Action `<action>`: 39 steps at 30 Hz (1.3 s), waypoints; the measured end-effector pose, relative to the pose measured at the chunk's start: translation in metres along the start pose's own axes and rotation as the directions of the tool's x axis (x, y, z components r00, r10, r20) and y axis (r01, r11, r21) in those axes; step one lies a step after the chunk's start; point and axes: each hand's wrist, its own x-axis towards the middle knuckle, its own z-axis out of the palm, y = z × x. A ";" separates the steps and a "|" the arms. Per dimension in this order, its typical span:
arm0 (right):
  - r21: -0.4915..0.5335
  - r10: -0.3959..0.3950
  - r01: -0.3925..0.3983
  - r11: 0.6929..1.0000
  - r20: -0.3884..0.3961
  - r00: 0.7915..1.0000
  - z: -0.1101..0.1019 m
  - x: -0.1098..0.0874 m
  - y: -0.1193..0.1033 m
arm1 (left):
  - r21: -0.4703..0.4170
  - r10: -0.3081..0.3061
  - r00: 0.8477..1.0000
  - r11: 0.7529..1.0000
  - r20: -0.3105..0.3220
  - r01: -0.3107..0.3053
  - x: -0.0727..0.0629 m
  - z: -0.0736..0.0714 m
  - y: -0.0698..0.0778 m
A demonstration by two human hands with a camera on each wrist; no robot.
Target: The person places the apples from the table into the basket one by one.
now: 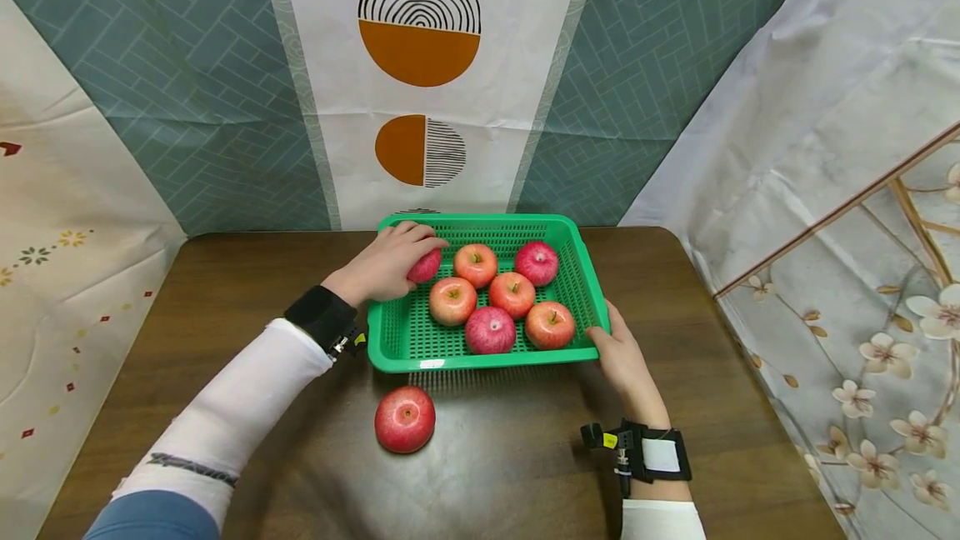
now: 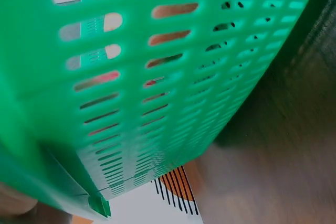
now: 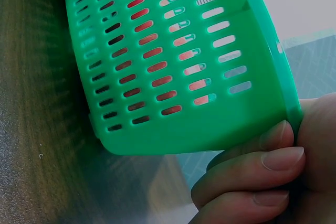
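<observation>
A green perforated plastic basket stands on the table with several red and yellow-red apples inside. My left hand reaches over the basket's left rim, its fingers curled over a dark red apple in the far left part. The palm hides much of that apple. At the near right corner, my right hand grips the basket's rim, thumb on top. The right wrist view shows its curled fingers beneath the rim. One more red apple lies on the table in front of the basket.
The brown wooden table runs back to a hanging cloth with orange and black half-circle prints. A flowered white sheet borders the right side, and a cream patterned cloth the left.
</observation>
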 end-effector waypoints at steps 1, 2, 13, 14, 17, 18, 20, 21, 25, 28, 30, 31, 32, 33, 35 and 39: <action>0.002 0.002 -0.002 1.000 0.001 1.000 0.000 0.000 0.000 | -0.001 -0.004 1.000 1.000 -0.002 0.004 0.000 0.000 0.000; 0.002 0.005 -0.005 1.000 0.002 1.000 0.000 0.000 -0.001 | -0.003 -0.009 1.000 1.000 -0.004 0.009 0.001 0.000 0.000; -0.012 0.030 -0.030 0.999 0.011 0.999 -0.002 0.001 0.000 | -0.023 -0.068 0.998 0.997 0.019 0.068 0.003 0.004 0.003; -0.011 0.033 -0.033 0.999 0.012 0.999 -0.002 0.001 0.000 | -0.012 -0.067 0.998 0.998 0.021 0.068 0.004 0.004 0.003; -0.008 0.039 -0.038 0.999 0.014 0.999 -0.001 0.000 -0.001 | 0.014 -0.066 0.998 0.998 0.024 0.065 0.005 0.005 0.002; -0.007 0.040 -0.039 0.999 0.014 0.999 -0.001 0.000 -0.001 | 0.019 -0.065 0.998 0.998 0.024 0.065 0.006 0.006 0.002; -0.008 0.039 -0.039 0.999 0.012 0.999 -0.001 0.000 -0.001 | 0.028 -0.068 0.997 0.997 0.024 0.067 0.006 0.006 0.002; -0.009 0.039 -0.039 0.999 0.011 0.999 -0.001 0.000 -0.001 | 0.028 -0.070 0.997 0.997 0.023 0.070 0.007 0.007 0.002; -0.009 0.035 -0.035 0.999 0.012 0.999 -0.001 0.000 -0.001 | 0.024 -0.089 0.996 0.996 0.032 0.088 0.007 0.008 0.002; -0.007 0.036 -0.036 0.999 0.014 0.999 -0.001 -0.001 -0.001 | 0.026 -0.097 0.995 0.995 0.035 0.096 0.006 0.009 0.003; -0.006 0.036 -0.036 0.999 0.013 0.999 0.000 -0.001 -0.001 | 0.032 -0.098 0.995 0.995 0.037 0.096 0.006 0.010 0.003; -0.006 0.035 -0.035 0.999 0.013 0.999 0.000 -0.001 -0.001 | 0.037 -0.097 0.995 0.995 0.037 0.096 0.006 0.010 0.003; -0.006 0.035 -0.034 0.999 0.012 0.999 0.000 -0.001 -0.001 | 0.040 -0.097 0.995 0.995 0.037 0.095 0.006 0.010 0.003; -0.007 0.033 -0.033 0.999 0.012 0.999 -0.001 -0.001 -0.001 | 0.045 -0.097 0.994 0.994 0.040 0.095 0.006 0.010 0.003; -0.007 0.033 -0.033 0.999 0.012 0.999 -0.001 -0.001 -0.001 | 0.054 -0.099 0.994 0.994 0.049 0.096 0.006 0.010 0.003; -0.006 0.033 -0.032 0.999 0.014 0.999 -0.001 0.000 -0.001 | 0.067 -0.112 0.991 0.992 0.072 0.108 0.006 0.009 0.002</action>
